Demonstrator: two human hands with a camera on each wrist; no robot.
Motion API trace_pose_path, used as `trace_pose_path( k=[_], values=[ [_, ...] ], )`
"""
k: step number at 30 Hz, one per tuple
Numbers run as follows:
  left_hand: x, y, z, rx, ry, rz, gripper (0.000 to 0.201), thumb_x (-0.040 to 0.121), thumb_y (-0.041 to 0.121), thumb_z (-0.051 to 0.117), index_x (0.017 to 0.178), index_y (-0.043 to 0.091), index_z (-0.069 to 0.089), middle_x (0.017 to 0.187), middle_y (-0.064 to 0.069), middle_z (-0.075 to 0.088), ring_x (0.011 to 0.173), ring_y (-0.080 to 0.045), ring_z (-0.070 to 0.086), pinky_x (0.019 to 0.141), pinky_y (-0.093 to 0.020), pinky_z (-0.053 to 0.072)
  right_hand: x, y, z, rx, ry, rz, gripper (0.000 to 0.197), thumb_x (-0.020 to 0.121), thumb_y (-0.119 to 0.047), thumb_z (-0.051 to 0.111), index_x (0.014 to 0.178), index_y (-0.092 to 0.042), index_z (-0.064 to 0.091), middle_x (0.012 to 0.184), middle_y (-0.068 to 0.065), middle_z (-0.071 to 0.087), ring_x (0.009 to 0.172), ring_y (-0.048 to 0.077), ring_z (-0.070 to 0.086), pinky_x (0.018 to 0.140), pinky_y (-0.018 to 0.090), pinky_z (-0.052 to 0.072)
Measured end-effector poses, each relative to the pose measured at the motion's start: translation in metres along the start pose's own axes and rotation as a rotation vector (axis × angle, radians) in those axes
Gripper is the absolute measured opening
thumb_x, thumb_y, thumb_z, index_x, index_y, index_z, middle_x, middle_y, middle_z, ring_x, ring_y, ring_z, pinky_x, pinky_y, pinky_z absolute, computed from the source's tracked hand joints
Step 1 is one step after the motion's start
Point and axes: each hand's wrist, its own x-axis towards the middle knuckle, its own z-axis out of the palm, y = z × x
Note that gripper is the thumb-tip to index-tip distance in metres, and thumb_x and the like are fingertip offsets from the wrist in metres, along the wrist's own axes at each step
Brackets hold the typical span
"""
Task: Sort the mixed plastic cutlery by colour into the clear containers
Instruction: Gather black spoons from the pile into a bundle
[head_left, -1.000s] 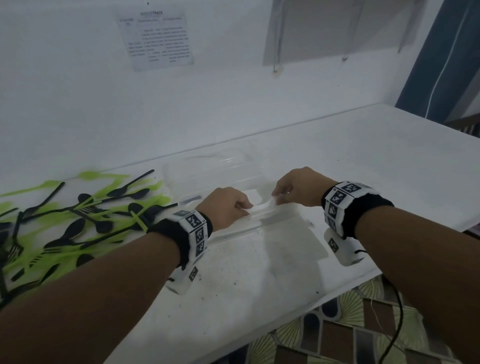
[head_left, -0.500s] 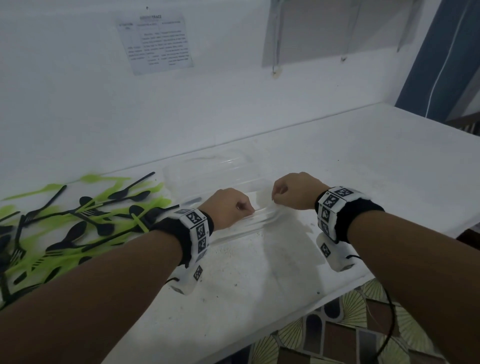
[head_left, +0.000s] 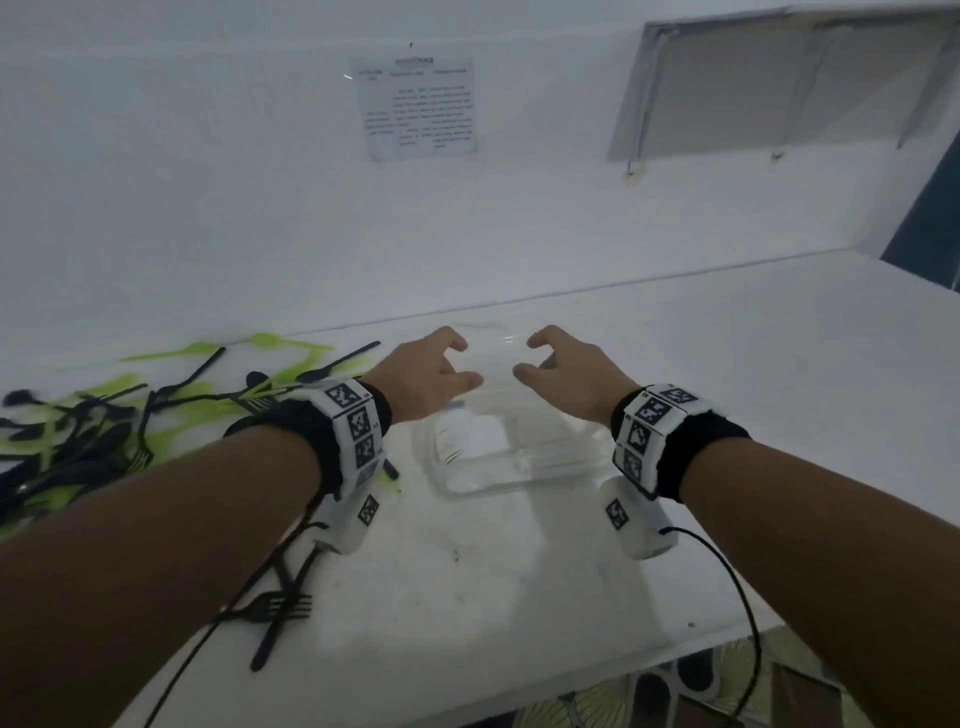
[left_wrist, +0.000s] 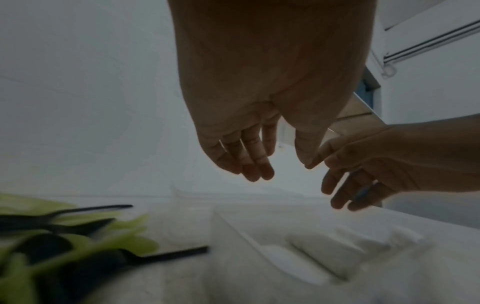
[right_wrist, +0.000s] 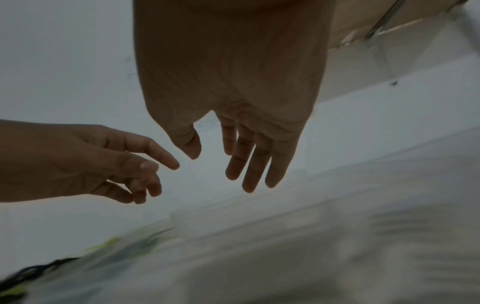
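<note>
Left grip (head_left: 434, 371) and right grip (head_left: 563, 371) wide, empty, above clear container (head_left: 514, 457), cutlery (head_left: 104, 415) left

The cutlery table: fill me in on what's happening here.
A person's left hand and right hand hover open above a clear container on the white table, holding nothing. Black and green cutlery lies mixed in a pile to the left, unsorted; one black fork lies apart, nearer the person.
</note>
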Motion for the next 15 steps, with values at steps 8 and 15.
trace_pose_path(
  k=[8,15],
  values=[
    [-0.056,-0.085,-0.070,0.153,0.026,-0.285,0.083,0.090,0.066,0.060,0.155,0.024,0.031,0.140,-0.004,0.059,0.125,-0.025,0.056,0.106,-0.043,0.046,0.021,-0.092,0.073,0.140,-0.177,-0.121,0.062,0.087,-0.066,0.060,0.135,-0.029,0.047,0.105,0.000,0.068,0.087,0.022,0.074,0.087,0.044,0.061],
    [-0.101,-0.146,-0.092,0.235,-0.021,-0.327,0.072,0.096,0.057,0.059,0.154,0.020,0.036,0.145,-0.008,0.054,0.128,-0.026,0.054,0.098,-0.035,0.045,0.026,-0.135,0.140,-0.023,-0.266,-0.198,0.054,0.088,-0.067,0.059,0.127,-0.029,0.053,0.116,0.003,0.067,0.101,0.023,0.068,0.094,0.045,0.056]
  ],
)
